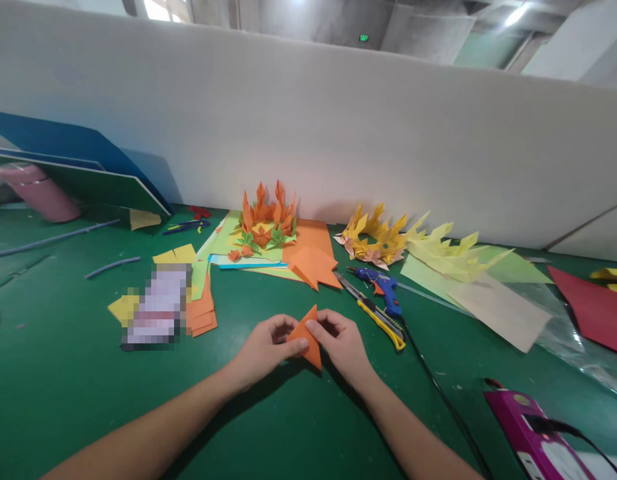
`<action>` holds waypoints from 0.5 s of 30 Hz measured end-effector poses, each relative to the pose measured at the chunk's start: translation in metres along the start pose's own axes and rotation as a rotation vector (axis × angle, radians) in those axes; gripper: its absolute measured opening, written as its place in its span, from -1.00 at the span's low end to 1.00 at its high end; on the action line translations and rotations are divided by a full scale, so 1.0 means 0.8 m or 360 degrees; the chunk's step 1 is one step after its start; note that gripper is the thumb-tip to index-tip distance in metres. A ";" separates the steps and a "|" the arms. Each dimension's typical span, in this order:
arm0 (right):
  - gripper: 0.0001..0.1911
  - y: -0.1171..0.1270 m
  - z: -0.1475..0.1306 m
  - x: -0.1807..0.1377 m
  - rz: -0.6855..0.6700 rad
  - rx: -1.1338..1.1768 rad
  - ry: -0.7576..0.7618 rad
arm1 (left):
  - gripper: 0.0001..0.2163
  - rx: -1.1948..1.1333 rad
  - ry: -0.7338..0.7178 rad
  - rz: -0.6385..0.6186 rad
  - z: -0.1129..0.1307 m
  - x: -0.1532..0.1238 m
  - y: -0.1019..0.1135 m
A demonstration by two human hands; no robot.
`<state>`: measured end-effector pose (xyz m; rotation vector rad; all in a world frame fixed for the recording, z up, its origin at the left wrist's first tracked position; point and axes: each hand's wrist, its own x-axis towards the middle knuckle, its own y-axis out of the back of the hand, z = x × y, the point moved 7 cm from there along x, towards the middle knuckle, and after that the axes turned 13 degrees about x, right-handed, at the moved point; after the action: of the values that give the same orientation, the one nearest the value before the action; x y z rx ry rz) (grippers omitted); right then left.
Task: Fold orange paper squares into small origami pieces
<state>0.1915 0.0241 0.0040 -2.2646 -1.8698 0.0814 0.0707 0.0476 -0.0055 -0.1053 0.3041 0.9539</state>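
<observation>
Between my hands, above the green tabletop, is a folded piece of orange paper (311,343) with pointed corners. My left hand (270,345) pinches its left side, thumb on the front face. From the right, my right hand (342,343) presses its thumb near the upper part of the paper, with the fingers curled behind it. The fingers behind the paper are partly hidden. Beyond my hands lie larger orange folded sheets (313,267). A yellow utility knife (383,325) and a blue glue gun (386,288) rest to the right of my right hand.
An orange paper crown (268,220), a yellow paper crown (373,240) and a pale yellow jagged strip (448,250) stand along the white partition (308,133). At left are a phone (158,303) and orange paper squares (202,312). A magenta power strip (538,427) sits at right, near the black cord (438,383).
</observation>
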 end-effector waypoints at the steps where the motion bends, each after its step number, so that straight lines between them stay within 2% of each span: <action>1: -0.76 -0.001 0.000 -0.001 -0.0018 -0.0029 -0.0003 | -0.65 0.0037 -0.0017 0.0005 0.002 0.000 0.001; 10: -0.84 -0.005 -0.015 -0.005 -0.0026 -0.0223 0.0189 | -0.79 0.0480 -0.0176 0.0168 0.009 0.002 0.019; 15: -0.87 -0.007 -0.027 -0.008 -0.0021 -0.0248 0.0363 | -0.81 0.0587 -0.0274 0.0160 0.014 0.001 0.019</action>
<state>0.1882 0.0163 0.0255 -2.2483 -1.8264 -0.3216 0.0608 0.0594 0.0054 0.3307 0.3235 0.9847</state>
